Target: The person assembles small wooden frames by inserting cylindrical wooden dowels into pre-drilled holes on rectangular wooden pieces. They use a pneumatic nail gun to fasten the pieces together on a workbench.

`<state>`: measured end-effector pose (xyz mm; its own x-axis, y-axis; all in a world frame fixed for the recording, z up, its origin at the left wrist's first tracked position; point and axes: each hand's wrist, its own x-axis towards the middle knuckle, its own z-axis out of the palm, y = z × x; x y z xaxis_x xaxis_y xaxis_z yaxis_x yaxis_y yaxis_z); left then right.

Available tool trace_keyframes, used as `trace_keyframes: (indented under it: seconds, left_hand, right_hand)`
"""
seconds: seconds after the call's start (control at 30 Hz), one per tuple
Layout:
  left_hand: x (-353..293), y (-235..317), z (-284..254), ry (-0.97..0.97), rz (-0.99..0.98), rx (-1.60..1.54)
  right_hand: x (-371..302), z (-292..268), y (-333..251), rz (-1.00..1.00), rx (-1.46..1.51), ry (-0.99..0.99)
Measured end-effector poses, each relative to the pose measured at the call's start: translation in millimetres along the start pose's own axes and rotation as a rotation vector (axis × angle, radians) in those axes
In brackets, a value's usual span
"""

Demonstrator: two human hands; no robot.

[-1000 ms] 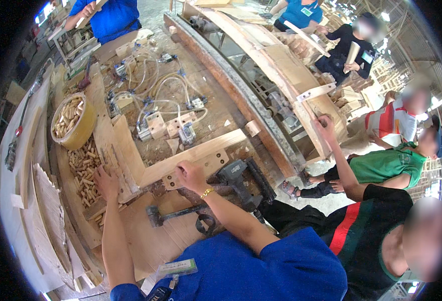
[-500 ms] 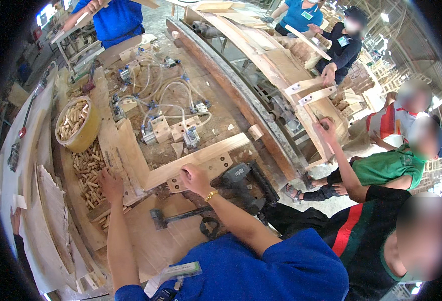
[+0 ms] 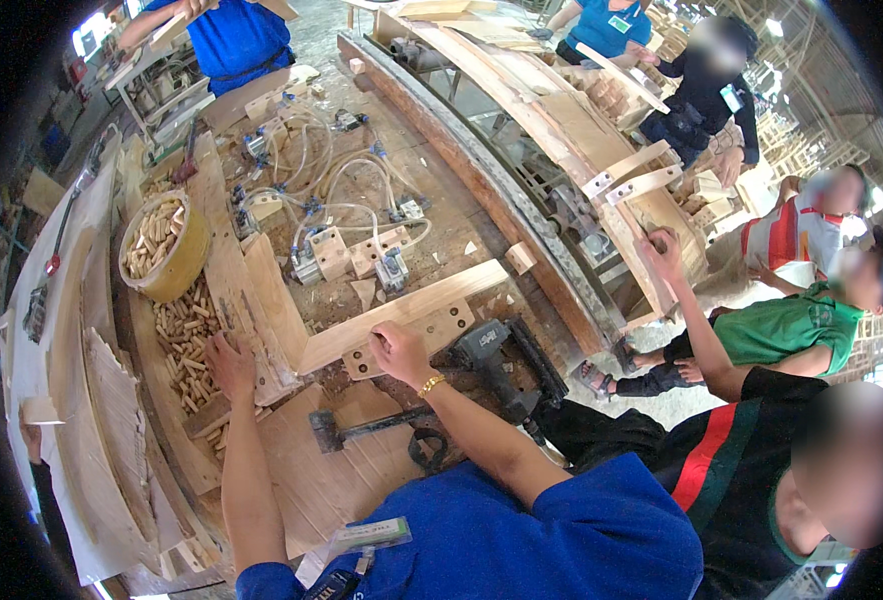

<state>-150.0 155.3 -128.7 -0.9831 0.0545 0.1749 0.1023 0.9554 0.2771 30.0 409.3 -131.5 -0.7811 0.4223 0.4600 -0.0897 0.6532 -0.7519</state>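
Note:
My left hand (image 3: 229, 365) rests at the edge of a heap of short wooden dowels (image 3: 184, 325), its fingers slightly apart; nothing shows in its grip. Held over a light wooden bar, my right hand (image 3: 399, 350) is closed, and whatever its curled fingers may hold is hidden. The bar (image 3: 436, 302) meets another wooden piece (image 3: 273, 290) at a corner. Partly under the bar lies a wooden block with holes (image 3: 448, 324). A yellow tub (image 3: 183, 278) full of dowels stands beyond my left hand.
Near my right forearm lie a black hammer (image 3: 326, 432) and a nail gun (image 3: 491, 350). Clamps with clear air hoses (image 3: 346, 207) cover the far tabletop. A metal-edged rail (image 3: 471, 180) runs along the right. A co-worker's hand (image 3: 664, 255) reaches to the bench beyond it.
My left hand has drawn slightly back along the dowel heap. My right hand stays closed by the bar. The view has shifted slightly, and a person across the right bench has moved an arm.

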Motion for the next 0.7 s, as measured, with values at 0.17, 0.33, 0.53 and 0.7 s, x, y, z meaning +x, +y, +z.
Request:
trace_keyframes:
  seconds: [0.17, 0.33, 0.53, 0.7]
  left_hand:
    - [1, 8, -5, -0.076, -0.06, 0.005]
    - [0, 11, -8, -0.107, -0.098, -0.007]
    - [-1, 10, -9, -0.094, -0.105, 0.007]
    - [1, 7, -5, -0.052, -0.066, 0.023]
  right_hand:
    - [0, 1, 3, -0.048, 0.004, 0.051]
    - [0, 2, 2, -0.031, 0.007, 0.043]
    - [-1, 1, 0, 0.007, -0.017, 0.0]
    - [1, 1, -1, -0.021, -0.033, 0.021]
